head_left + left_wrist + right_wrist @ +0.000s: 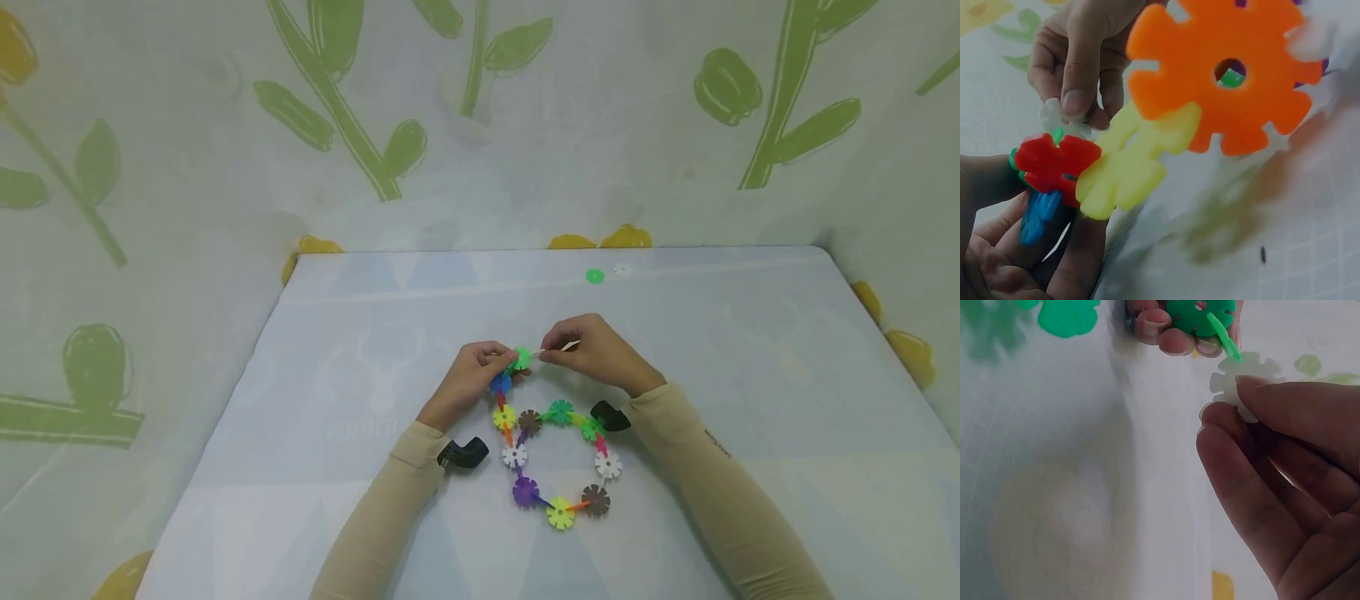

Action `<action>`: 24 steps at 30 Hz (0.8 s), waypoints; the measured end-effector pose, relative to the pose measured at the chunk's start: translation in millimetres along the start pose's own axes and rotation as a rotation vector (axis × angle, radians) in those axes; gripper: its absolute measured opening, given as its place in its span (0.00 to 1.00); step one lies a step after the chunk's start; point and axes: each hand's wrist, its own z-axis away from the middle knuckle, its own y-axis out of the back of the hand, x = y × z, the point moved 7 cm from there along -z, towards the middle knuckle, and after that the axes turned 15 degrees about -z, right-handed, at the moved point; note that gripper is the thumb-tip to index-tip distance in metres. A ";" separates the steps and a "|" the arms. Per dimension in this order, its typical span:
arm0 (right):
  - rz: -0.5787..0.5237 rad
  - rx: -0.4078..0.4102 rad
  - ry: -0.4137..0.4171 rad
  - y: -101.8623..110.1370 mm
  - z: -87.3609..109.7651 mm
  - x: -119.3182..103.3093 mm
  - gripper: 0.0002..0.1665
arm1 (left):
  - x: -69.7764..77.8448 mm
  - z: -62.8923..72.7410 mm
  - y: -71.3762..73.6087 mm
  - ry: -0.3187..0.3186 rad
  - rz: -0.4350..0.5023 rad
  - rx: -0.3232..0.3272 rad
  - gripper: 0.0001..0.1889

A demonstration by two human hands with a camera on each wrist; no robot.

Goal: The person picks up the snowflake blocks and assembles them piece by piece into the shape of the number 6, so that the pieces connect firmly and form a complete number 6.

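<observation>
Notched plastic snowflake discs in many colours are slotted into a ring with a tail, seen in the head view with a purple disc (526, 492) at its lower left. At the tail's upper end my left hand (472, 372) grips the chain beside a light green disc (522, 358) and a blue disc (500, 383). My right hand (597, 353) pinches a white disc (1225, 382) between thumb and fingers. Its edge meets the light green disc's edge; I cannot tell whether they interlock. Close to the left wrist camera hangs an orange disc (1179, 81), joined to a yellow disc (1122, 169).
A loose green disc (595, 276) and a loose white disc (623, 271) lie near the table's back edge. The pale table (337, 333) meets walls printed with plants at the back and sides. Black wrist mounts (463, 453) sit at both cuffs.
</observation>
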 end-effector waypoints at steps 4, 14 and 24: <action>0.017 -0.002 0.007 -2.1 -0.5 -0.8 0.03 | -0.2 0.0 -0.7 -0.005 -0.018 -0.020 0.17; 0.023 -0.005 0.027 -7.6 -0.8 -4.1 0.03 | -1.3 -0.6 0.4 0.021 -0.041 -0.013 0.16; 0.022 -0.034 -0.016 -7.0 -3.8 2.8 0.02 | 0.2 -2.8 -1.4 0.013 -0.035 -0.022 0.16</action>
